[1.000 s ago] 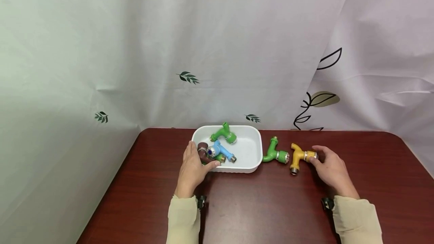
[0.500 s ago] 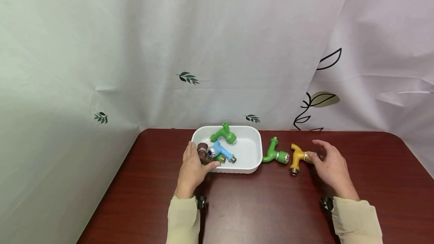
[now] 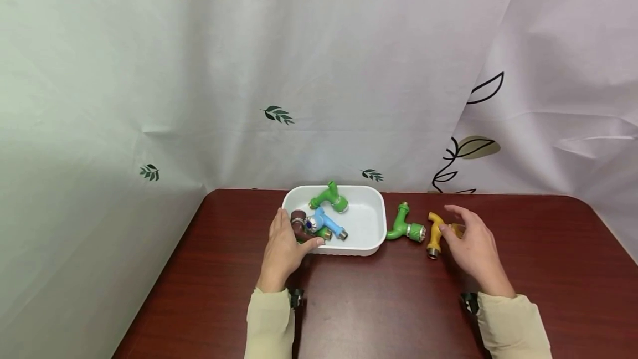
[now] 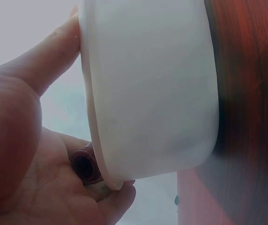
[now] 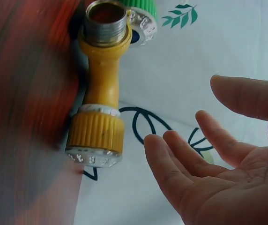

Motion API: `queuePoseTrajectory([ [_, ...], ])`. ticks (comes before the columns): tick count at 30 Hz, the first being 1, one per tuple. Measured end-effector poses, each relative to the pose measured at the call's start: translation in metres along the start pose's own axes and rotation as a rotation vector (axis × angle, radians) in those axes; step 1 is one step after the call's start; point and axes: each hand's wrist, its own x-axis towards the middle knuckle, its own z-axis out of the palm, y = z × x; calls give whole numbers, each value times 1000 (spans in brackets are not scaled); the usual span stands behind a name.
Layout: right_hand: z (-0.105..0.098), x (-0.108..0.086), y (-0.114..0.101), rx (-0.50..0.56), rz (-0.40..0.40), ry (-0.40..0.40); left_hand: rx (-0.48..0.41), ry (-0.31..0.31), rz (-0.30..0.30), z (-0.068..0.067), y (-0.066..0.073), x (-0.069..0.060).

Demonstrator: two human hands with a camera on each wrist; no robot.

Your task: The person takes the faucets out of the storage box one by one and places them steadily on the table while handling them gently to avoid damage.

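Observation:
At the left end of a white plastic tray [image 3: 371, 247], my left hand [image 3: 284, 251] holds the near corner, its thumb over the near rim and its fingers along the left wall. Inside lie a green tap [image 3: 329, 198], a blue tap [image 3: 326, 221], a brown tap [image 3: 298, 225] and another mostly covered green piece [image 3: 326, 234]. My right hand [image 3: 473, 245] hovers by a yellow tap [image 3: 435, 235], fingers spread and apart from it; in the head view it partly hides the handle. The yellow tap's ribbed handle [image 5: 96, 129] shows in the right wrist view.
Another green tap [image 3: 406, 226] lies on the dark red wooden table [image 3: 369, 303], between the tray and the yellow tap. A white cloth [image 3: 324, 71] with leaf prints hangs behind the table's far edge and along its left side.
My right hand was at the yellow tap's handle; its fingers have parted and lifted off, and it has shifted left over the tap. The left hand and tray have stayed put.

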Motion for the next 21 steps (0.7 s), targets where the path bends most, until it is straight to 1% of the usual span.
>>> queuePoseTrajectory([
  [5, 2, -2, -6, 7, -43, 19, 0, -1, -1, 0, 0, 0],
  [10, 6, -2, -12, 19, -84, 20, -1, 1, 2, -1, -1, 0],
  [21, 16, 0, -28, 49, -104, -18, -17, -4, -13, 0, -1, 0],
])
